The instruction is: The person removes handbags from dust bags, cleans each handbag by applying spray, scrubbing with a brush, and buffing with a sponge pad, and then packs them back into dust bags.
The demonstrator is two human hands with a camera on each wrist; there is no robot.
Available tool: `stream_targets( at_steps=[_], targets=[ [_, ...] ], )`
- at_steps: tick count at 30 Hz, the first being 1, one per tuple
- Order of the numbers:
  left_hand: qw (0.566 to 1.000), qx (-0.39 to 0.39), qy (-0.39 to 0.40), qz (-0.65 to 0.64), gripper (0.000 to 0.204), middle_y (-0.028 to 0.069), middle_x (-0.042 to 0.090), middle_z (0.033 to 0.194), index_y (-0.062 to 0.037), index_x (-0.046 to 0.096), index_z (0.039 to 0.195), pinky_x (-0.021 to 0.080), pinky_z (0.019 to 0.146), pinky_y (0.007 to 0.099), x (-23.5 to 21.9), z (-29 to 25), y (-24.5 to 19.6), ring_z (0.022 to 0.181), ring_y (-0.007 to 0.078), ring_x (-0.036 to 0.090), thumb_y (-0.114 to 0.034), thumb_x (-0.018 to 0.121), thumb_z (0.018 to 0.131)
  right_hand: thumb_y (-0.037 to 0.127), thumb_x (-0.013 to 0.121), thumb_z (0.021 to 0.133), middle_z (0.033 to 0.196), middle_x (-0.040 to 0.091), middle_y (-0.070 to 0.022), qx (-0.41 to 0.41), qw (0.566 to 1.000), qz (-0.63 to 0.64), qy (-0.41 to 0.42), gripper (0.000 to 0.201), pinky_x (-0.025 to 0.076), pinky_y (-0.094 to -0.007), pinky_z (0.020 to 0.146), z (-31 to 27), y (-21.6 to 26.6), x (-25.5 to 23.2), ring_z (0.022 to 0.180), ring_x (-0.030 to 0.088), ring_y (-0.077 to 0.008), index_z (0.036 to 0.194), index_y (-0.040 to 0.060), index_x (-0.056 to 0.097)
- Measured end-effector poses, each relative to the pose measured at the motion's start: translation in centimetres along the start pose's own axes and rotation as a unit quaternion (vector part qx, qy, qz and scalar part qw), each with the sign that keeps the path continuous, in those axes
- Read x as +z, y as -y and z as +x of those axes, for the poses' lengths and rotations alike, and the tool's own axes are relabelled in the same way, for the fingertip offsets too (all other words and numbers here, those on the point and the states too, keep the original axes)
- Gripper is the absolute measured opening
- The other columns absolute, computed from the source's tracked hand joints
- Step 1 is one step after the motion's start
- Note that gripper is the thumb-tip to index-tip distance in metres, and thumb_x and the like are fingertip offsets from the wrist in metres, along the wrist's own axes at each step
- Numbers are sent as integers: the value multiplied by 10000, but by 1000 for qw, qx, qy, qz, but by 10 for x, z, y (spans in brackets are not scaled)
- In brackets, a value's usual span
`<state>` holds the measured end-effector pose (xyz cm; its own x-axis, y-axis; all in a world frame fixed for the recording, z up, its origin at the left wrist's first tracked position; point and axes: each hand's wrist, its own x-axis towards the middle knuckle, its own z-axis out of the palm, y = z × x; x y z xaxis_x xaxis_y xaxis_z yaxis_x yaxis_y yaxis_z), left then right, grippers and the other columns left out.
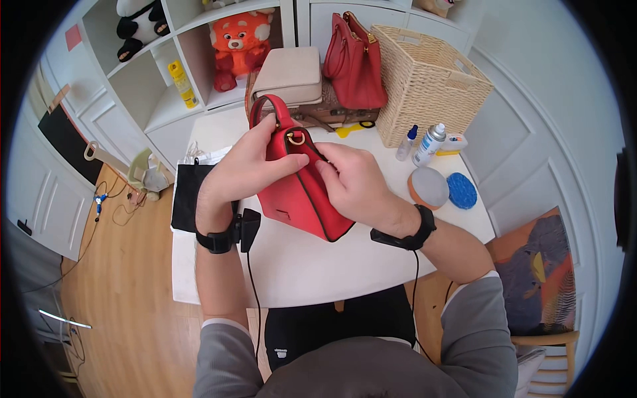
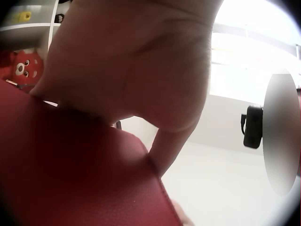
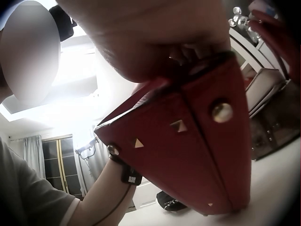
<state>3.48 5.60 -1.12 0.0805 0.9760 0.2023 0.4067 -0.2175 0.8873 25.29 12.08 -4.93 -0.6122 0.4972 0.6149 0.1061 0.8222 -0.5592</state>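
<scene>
A red handbag (image 1: 298, 192) with dark edging and a gold ring at its top is tilted over the white table (image 1: 265, 265). My left hand (image 1: 255, 166) grips it near the handle (image 1: 275, 109), thumb lying across the top of the side. From the other side my right hand (image 1: 358, 182) pinches the bag's side panel, its fingers partly hidden behind the thumb and bag. In the right wrist view, gold studs (image 3: 178, 125) dot the bag's red leather. The left wrist view has the palm (image 2: 131, 66) against the red leather (image 2: 84, 174).
At the back stand a beige box-shaped bag (image 1: 288, 73), a second red handbag (image 1: 355, 63) and a woven basket (image 1: 424, 79). A spray can (image 1: 430, 144), a small bottle (image 1: 407, 142), a round pad (image 1: 428, 187) and a blue scrubber (image 1: 462, 190) sit right. A black cloth (image 1: 192, 199) lies left.
</scene>
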Motion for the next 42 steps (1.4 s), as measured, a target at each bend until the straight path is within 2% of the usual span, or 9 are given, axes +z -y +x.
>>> stream_targets(
  at_steps=[7, 13, 22, 24, 27, 31, 33, 37, 42],
  targets=[
    [998, 17, 21, -57, 533, 81, 680, 1183, 18, 565, 1382, 513, 978, 322, -13, 4, 14, 1092, 155, 635, -59, 653, 861, 40, 619, 963, 871, 720, -235, 48, 998, 41, -22, 240, 542, -449, 712, 14, -6, -14, 787, 702, -412, 1181, -29, 690],
    [970, 21, -233, -69, 429, 89, 636, 1227, 21, 601, 1284, 512, 977, 309, 20, 25, 21, 1128, 183, 620, -16, 643, 859, 81, 636, 991, 857, 724, -228, 71, 996, 50, 1, 223, 542, -432, 706, 33, -31, -23, 770, 712, -383, 1171, -41, 687],
    [980, 112, -133, 92, 367, 145, 547, 1261, -71, 747, 1136, 462, 1083, 370, 8, 17, 19, 1186, 277, 580, 24, 485, 896, 109, 621, 995, 991, 741, -250, 6, 1000, -18, 7, 242, 573, -455, 816, 39, -31, -19, 922, 729, -416, 1183, -17, 706],
    [979, 121, -111, 120, 365, 155, 547, 1257, -60, 725, 1152, 459, 1088, 374, 8, 11, 12, 1189, 290, 576, 23, 472, 902, 73, 624, 1026, 1004, 752, -193, 23, 999, 24, 33, 280, 566, -344, 806, 36, -37, -19, 869, 722, -209, 1272, -53, 671],
    [980, 110, -92, 136, 334, 168, 548, 1250, -39, 675, 1169, 457, 1082, 378, 12, 5, -1, 1186, 303, 572, 17, 472, 910, 67, 621, 1027, 1025, 754, -190, -3, 997, 47, 55, 288, 567, -340, 821, 34, -40, -22, 888, 716, -195, 1286, -49, 670],
    [978, 87, -126, 138, 232, 142, 602, 1147, -13, 598, 1154, 499, 973, 356, 21, 3, -5, 1069, 250, 610, 3, 531, 932, 66, 629, 1017, 1033, 752, -200, -5, 997, 34, 62, 300, 569, -349, 832, 29, -36, -27, 895, 734, -243, 1295, -42, 668],
    [981, 64, -140, 115, 191, 119, 624, 1069, -10, 598, 1140, 512, 906, 337, 22, 2, -8, 981, 216, 618, -15, 566, 952, 98, 649, 978, 1038, 750, -231, -50, 998, 24, 34, 274, 578, -448, 830, 27, -35, -24, 947, 721, -429, 1222, -15, 704],
    [975, 67, -182, 111, 146, 63, 653, 889, -3, 597, 1117, 519, 744, 290, 24, 2, -10, 775, 135, 601, -93, 648, 1014, 99, 657, 972, 1044, 749, -229, -74, 996, 33, 42, 289, 578, -453, 823, 28, -35, -25, 946, 715, -438, 1234, -14, 701],
    [979, 13, -177, 99, 128, -27, 582, 948, -29, 582, 1121, 451, 734, 234, 20, 8, -9, 820, 54, 529, -108, 648, 1045, 99, 669, 970, 1024, 744, -236, -45, 993, 89, 64, 277, 574, -448, 806, 42, -53, -21, 927, 714, -440, 1225, 2, 715]
  ],
)
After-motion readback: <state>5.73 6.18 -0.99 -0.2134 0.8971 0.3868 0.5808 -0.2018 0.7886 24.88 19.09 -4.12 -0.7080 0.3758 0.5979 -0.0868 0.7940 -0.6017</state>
